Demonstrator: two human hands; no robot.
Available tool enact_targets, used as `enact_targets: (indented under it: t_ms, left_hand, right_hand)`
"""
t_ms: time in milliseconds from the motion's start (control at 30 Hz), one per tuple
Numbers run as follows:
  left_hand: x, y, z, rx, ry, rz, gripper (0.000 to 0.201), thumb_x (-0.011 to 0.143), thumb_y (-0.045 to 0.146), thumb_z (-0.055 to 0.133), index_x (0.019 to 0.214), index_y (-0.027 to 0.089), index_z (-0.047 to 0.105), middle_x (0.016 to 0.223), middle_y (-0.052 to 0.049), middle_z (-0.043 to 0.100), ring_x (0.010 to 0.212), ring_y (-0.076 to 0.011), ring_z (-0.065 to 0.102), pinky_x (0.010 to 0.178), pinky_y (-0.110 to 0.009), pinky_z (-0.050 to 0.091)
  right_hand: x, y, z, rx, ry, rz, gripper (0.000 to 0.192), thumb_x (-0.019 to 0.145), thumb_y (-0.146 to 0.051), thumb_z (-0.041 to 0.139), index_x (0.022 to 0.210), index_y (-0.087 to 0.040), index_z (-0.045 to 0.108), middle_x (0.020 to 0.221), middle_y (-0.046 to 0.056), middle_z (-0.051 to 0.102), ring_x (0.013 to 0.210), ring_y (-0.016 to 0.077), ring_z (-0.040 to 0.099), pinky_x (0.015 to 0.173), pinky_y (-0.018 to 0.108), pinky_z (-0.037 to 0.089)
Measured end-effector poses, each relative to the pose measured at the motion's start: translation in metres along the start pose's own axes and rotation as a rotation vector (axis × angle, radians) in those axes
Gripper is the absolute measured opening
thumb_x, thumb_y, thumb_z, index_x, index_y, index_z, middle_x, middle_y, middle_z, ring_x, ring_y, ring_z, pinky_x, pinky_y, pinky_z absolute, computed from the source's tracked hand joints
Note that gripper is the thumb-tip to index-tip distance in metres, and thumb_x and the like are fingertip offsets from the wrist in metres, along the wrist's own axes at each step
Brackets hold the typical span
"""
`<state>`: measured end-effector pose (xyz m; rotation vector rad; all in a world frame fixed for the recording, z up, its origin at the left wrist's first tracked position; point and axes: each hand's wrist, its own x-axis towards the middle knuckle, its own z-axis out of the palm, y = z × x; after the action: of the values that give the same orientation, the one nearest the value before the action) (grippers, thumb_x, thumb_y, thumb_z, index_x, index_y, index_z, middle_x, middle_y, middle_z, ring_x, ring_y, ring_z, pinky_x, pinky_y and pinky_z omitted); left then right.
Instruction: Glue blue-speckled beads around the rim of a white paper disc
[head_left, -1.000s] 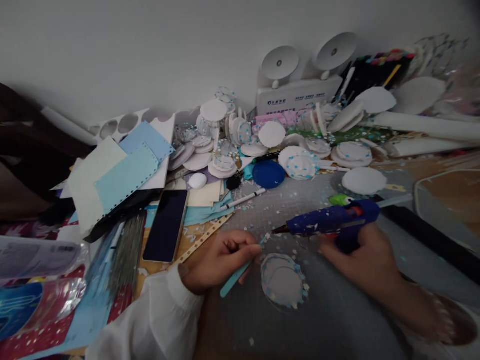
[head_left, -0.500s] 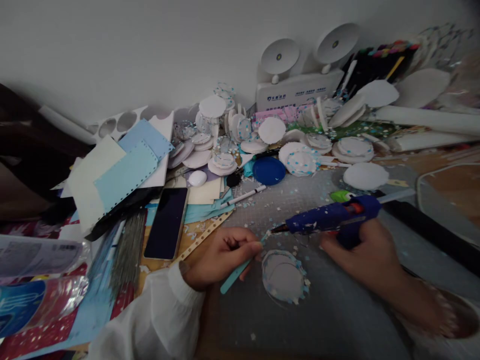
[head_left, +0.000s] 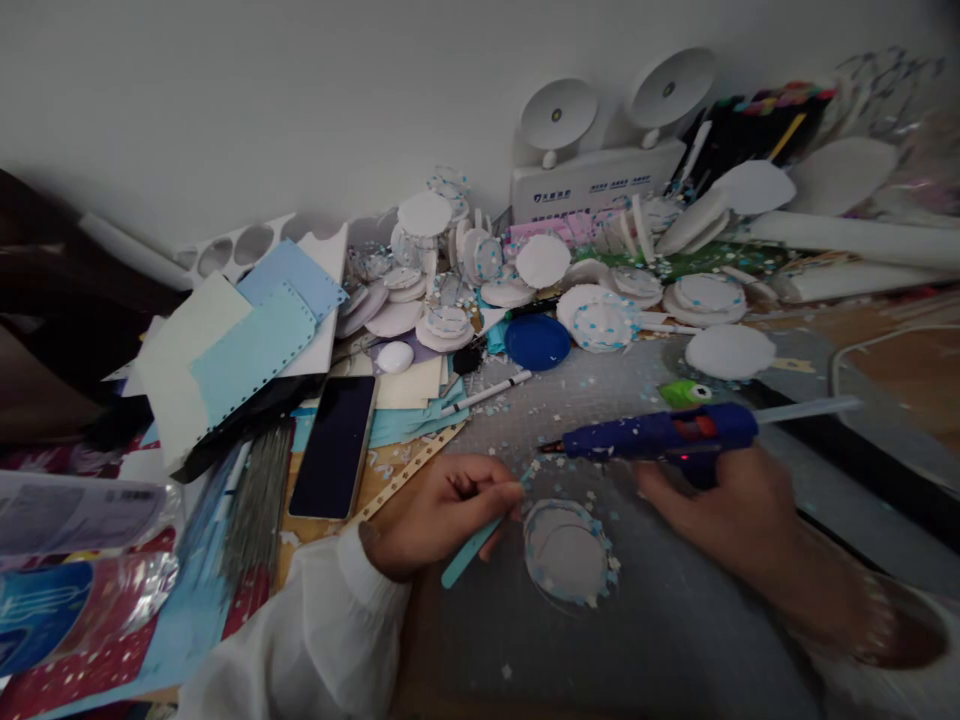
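Grey mat (head_left: pixel 675 620); round confetti-rimmed foam disc (head_left: pixel 567 552)

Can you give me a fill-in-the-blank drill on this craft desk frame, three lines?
1. The right hand grips a dark blue hot ____ gun.
2. The left hand pinches a thin light ____ stick.
3. The round white foam disc edged with blue-and-white bits lies ____ the two hands.

Missing words: glue; blue; between
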<state>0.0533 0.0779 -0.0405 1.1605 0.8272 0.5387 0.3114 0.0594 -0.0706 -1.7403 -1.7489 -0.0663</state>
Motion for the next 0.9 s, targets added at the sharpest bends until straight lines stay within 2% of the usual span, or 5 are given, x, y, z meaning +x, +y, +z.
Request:
enact_targets:
  t_ms: [233,300,433,633,900]
  left_hand:
    - [-0.001,-0.003,-0.003,-0.068,-0.025,0.016,0.035,0.089,0.043,0.057,0.069,0.014,0.059,0.043,0.004,0.05,0.037,-0.0075,0.045,0.042,-0.018,0.033]
    - [-0.002,-0.006,-0.005,-0.053,0.002,0.002,0.035,0.088,0.043,0.058,0.069,0.014,0.061,0.045,0.003,0.051,0.039,-0.0081,0.046,0.043,-0.019,0.032]
    - [-0.003,-0.01,-0.007,0.033,0.105,0.014,0.036,0.086,0.043,0.061,0.065,0.013,0.065,0.048,0.004,0.043,0.042,-0.0072,0.036,0.042,-0.022,0.023]
    - [-0.003,-0.009,-0.006,0.083,0.107,0.036,0.037,0.085,0.044,0.059,0.065,0.014,0.065,0.044,0.003,0.047,0.041,-0.0086,0.039,0.043,-0.022,0.026]
    - [-0.002,-0.006,-0.004,0.035,0.079,0.044,0.036,0.087,0.04,0.058,0.064,0.014,0.064,0.037,0.006,0.046,0.035,-0.0062,0.036,0.042,-0.02,0.028]
  right_hand:
    - [0.02,0.013,-0.002,-0.139,0.067,0.17,0.046,0.075,-0.043,0.063,0.108,-0.014,0.053,0.096,0.018,0.065,0.089,0.0355,0.064,0.07,0.041,0.049]
    - [0.025,0.018,-0.001,-0.19,0.004,0.213,0.046,0.077,-0.044,0.061,0.107,-0.01,0.054,0.094,0.021,0.063,0.088,0.0375,0.063,0.069,0.042,0.048]
    - [0.028,0.022,-0.001,-0.224,-0.093,0.099,0.038,0.084,-0.038,0.052,0.106,-0.007,0.053,0.089,0.022,0.062,0.085,0.0347,0.062,0.072,0.042,0.048]
    - [0.024,0.025,0.003,-0.129,-0.039,-0.015,0.047,0.086,-0.041,0.048,0.115,-0.005,0.048,0.104,0.026,0.059,0.1,0.0372,0.059,0.086,0.047,0.048]
    - [0.013,0.03,-0.005,-0.065,-0.029,-0.029,0.031,0.087,-0.043,0.049,0.102,-0.016,0.049,0.094,0.018,0.061,0.087,0.0328,0.061,0.072,0.043,0.05]
